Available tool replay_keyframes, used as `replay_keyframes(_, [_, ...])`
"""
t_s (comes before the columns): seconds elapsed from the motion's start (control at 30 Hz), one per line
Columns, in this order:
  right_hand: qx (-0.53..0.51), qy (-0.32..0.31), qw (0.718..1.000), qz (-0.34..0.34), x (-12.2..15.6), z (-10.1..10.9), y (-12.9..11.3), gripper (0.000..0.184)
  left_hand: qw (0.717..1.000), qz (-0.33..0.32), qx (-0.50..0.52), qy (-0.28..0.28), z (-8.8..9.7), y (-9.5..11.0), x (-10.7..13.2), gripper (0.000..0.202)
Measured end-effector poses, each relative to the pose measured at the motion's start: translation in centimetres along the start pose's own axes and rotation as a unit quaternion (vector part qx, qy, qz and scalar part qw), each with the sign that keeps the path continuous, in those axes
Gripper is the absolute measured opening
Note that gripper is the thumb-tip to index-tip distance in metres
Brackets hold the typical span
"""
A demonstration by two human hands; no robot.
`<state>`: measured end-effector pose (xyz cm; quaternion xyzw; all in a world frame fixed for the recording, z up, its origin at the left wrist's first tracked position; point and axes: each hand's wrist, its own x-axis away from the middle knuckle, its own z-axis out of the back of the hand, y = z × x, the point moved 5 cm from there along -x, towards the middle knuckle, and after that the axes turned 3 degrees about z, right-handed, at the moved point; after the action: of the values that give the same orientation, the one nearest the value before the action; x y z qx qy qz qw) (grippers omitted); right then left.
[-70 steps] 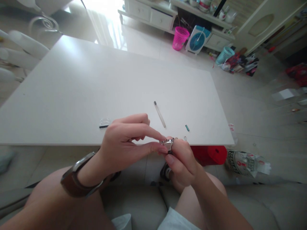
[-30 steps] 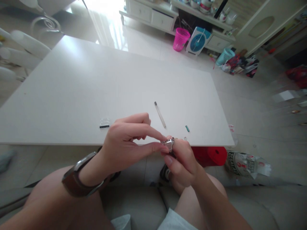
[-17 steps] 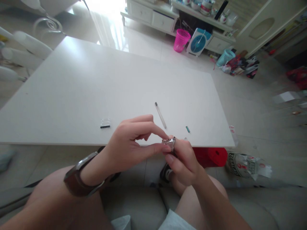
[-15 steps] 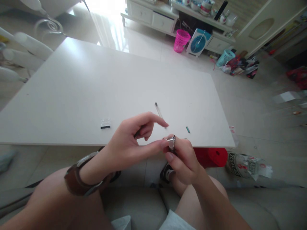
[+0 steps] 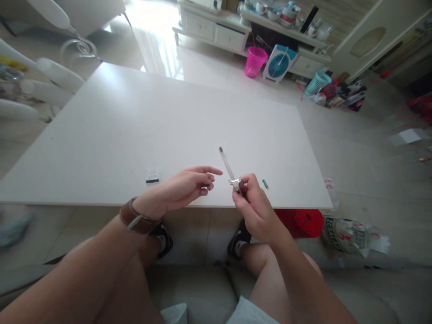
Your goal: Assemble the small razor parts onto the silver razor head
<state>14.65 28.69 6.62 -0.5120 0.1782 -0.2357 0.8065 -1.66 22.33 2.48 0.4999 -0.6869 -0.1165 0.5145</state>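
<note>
My right hand [image 5: 253,198] grips a small shiny silver metal piece [image 5: 236,183] between thumb and fingers, just over the table's front edge. What the piece is I cannot make out. Left of it, my left hand [image 5: 189,184] points its index finger toward the piece without touching it, the other fingers curled in. A small dark spot shows among those curled fingers; its kind is unclear. A thin clear stick with a dark tip [image 5: 226,162] lies on the white table [image 5: 168,117], its near end behind the metal piece.
A small clear case with a black strip [image 5: 152,177] lies left of my left hand. A small green-and-dark strip [image 5: 265,183] is right of my right hand. Below the table edge stand a red stool-like object [image 5: 308,222] and a printed plastic bag [image 5: 354,236].
My left thumb has come off the silver piece, and that hand has drawn back to the left. My right hand has lifted the piece slightly forward, over the table edge.
</note>
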Motion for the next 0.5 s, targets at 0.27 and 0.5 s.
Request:
replay_keyframes(0.27, [-0.069,0.029,0.997,0.01,0.3,0.3,0.6,0.011,0.996,-0.076,-0.021,-0.036,-0.6,0.8,0.5,0.032])
replay_keyframes(0.5, [-0.071,0.112,0.99,0.054,0.8,1.2,0.1,0.01,0.992,-0.127,-0.014,-0.025,-0.8,1.7,1.3,0.037])
